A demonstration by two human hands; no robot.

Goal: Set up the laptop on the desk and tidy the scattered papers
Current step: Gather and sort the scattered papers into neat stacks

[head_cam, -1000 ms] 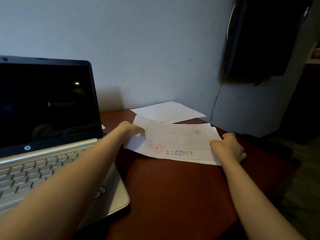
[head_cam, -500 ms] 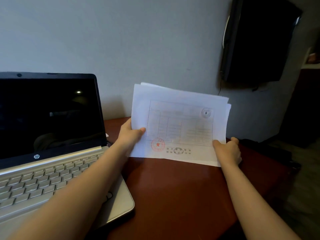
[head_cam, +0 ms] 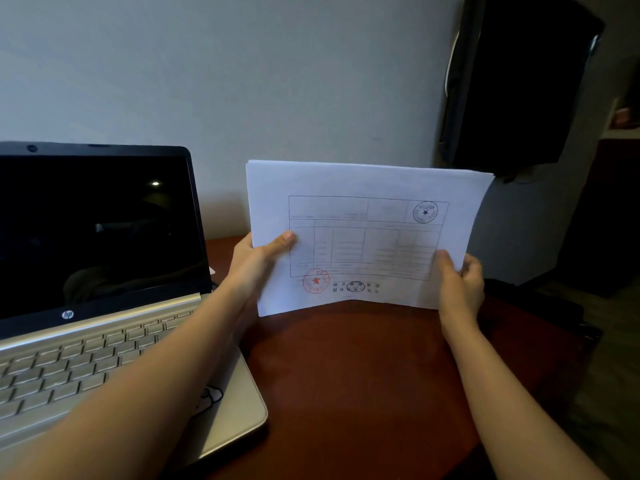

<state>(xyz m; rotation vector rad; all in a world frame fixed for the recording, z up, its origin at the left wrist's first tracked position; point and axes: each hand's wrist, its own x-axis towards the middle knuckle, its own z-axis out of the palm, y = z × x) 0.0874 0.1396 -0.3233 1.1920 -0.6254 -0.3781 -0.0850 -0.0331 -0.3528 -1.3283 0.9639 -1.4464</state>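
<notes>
**On the tabletop (head_cam: 363,375): laptop (head_cam: 114,362) open, papers (head_cam: 363,181) held as one stack**

Across the lower half of the view runs the reddish-brown tabletop. Along its left edge sits the silver laptop, lid raised, screen dark, keyboard facing the person; placing and opening it look done, though it does not appear to be switched on.

Toward the far edge, just right of the laptop, the white papers stand upright as one stack, printed side to the camera. The sheets are nearly squared, with slight offsets along the top and right edges; whether the bottom edge touches the tabletop cannot be told.

The left hand (head_cam: 256,268) grasps the stack's left edge, thumb (head_cam: 282,241) pressed on the front, fingers hidden behind. The right hand (head_cam: 460,285) grasps the lower right edge, fingers curled round it.

The top sheet carries a ruled table (head_cam: 363,237), a red round stamp (head_cam: 316,280) at lower left and a dark round stamp (head_cam: 425,212) at upper right.

A small white corner (head_cam: 212,270) shows just behind the laptop's right edge; it may be one more sheet, but that cannot be told.

Judged from this, the gathering is close to finished; what is left is to even the stack, check that white corner, and lay the papers down neatly on the tabletop.
</notes>
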